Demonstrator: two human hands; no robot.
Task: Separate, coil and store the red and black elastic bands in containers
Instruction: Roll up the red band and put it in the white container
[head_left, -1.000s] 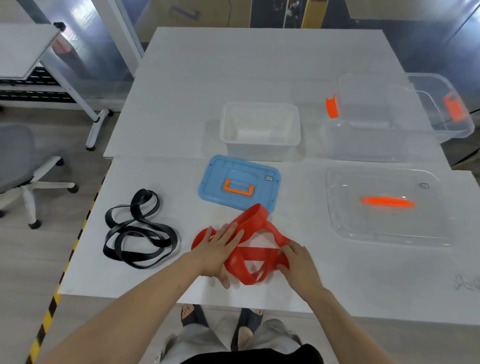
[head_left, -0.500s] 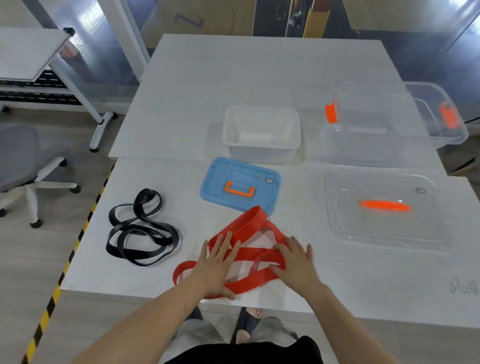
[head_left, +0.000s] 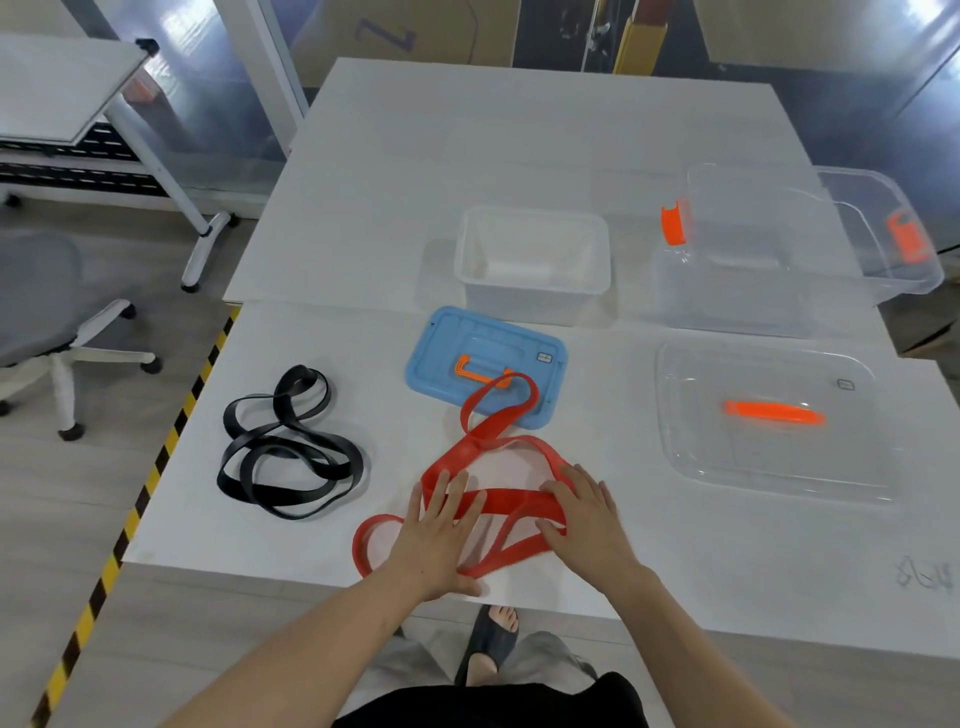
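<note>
Far left on the white table (head_left: 519, 130), the black band (head_left: 289, 447) sits in a loose tangle of loops, nobody touching it. Next over, the person's left hand (head_left: 434, 540) is flat, fingers straight and a bit spread, pressing down on the red band (head_left: 509, 503) near the front edge. The red band is sprawled out uncoiled, and its far loop lies over the blue lid (head_left: 447, 343). Behind that lid is the open white container (head_left: 519, 306). The right hand (head_left: 589, 519) is also flat and pressing on the red band's right side. Further right is the clear lid (head_left: 769, 467), with the clear container (head_left: 753, 301) behind it.
</note>
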